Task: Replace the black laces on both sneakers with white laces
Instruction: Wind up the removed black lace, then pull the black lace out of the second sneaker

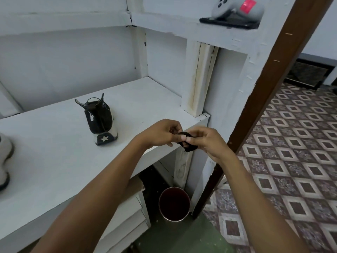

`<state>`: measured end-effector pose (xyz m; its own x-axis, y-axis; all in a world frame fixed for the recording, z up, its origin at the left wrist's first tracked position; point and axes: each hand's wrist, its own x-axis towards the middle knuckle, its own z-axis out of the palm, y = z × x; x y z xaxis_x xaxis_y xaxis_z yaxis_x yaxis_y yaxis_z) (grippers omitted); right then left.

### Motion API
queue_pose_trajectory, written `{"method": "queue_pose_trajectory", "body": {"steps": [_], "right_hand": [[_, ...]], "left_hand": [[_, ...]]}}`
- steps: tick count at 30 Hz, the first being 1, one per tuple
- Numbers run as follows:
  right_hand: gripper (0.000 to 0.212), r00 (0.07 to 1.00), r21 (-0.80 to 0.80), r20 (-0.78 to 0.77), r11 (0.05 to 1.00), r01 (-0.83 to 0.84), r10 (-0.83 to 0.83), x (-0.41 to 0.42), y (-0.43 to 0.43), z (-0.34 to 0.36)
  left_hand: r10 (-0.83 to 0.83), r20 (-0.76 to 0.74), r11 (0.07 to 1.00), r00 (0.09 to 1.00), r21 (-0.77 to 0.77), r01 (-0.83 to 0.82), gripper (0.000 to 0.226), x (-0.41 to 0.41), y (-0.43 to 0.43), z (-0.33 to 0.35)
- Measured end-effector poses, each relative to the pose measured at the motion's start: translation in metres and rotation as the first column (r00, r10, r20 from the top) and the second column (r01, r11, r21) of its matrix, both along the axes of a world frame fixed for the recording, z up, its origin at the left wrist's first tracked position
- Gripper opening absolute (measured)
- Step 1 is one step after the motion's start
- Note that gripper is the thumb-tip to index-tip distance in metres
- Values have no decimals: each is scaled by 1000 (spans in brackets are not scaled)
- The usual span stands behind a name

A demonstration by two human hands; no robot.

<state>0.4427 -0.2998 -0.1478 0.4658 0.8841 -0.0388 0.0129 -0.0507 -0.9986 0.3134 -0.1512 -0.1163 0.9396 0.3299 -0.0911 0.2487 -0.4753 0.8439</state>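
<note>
**A:** Head view first. What have the hands got?

**B:** A black lace [187,143], wound up into a small dark bundle. It is held in the air between both hands, just off the front right corner of the white shelf [54,143].

**A:** How are they holding it?

**B:** The left hand [162,134] pinches the bundle's near side, with the thumb lying flat across the front and the fingers curled in behind. The right hand [206,141] has its fingers curled round the other side, and a bit of lace pokes out below them. The two hands touch at the thumbs. Both forearms reach up from the bottom of the picture.

**A:** And the shoes?

**B:** One sneaker [101,119] stands upright on the shelf, well to the left of the hands. It is a black high-top with a white sole, its heel faces us with a white star on the patch, and its top gapes open. A second sneaker [4,161] is cut off by the left edge. Only a pale side with a dark sole shows, so I cannot tell more.

**A:** What else is around?

**B:** Under the shelf, almost straight below the hands, a metal bucket [174,203] with a dark inside sits on the floor. A wooden post [264,88] slants up just right of the hands, and beyond it is a tiled floor [291,143] in a diamond pattern. Up on the upper ledge [164,24], a grey controller [237,8] with a pink sticker rests on a black flat device [228,23].
</note>
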Motion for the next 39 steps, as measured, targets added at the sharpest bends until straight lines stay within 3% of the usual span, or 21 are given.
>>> {"method": "queue_pose_trajectory", "body": {"steps": [4, 13, 18, 24, 30, 39], "right_hand": [[20, 982, 19, 102, 987, 157, -158, 3, -3, -3], [22, 953, -153, 268, 970, 187, -142, 9, 0, -15], [25, 894, -240, 425, 935, 262, -142, 9, 1, -19], [17, 914, -221, 387, 950, 218, -120, 0, 3, -11], [16, 918, -91, 379, 983, 163, -117, -20, 20, 2], [10, 942, 108, 325, 987, -120, 79, -96, 97, 62]], "left_hand": [[48, -8, 996, 999, 77, -47, 23, 5, 0, -8], [76, -98, 955, 992, 293, -44, 21, 16, 0, -21], [56, -295, 880, 954, 466, 92, 60, 15, 3, -22], [90, -155, 892, 984, 452, -10, 44, 1, 9, -4], [239, 29, 908, 971, 348, -234, 22, -37, 20, 14], [515, 184, 750, 837, 375, -544, 9, -147, 46, 64]]}}
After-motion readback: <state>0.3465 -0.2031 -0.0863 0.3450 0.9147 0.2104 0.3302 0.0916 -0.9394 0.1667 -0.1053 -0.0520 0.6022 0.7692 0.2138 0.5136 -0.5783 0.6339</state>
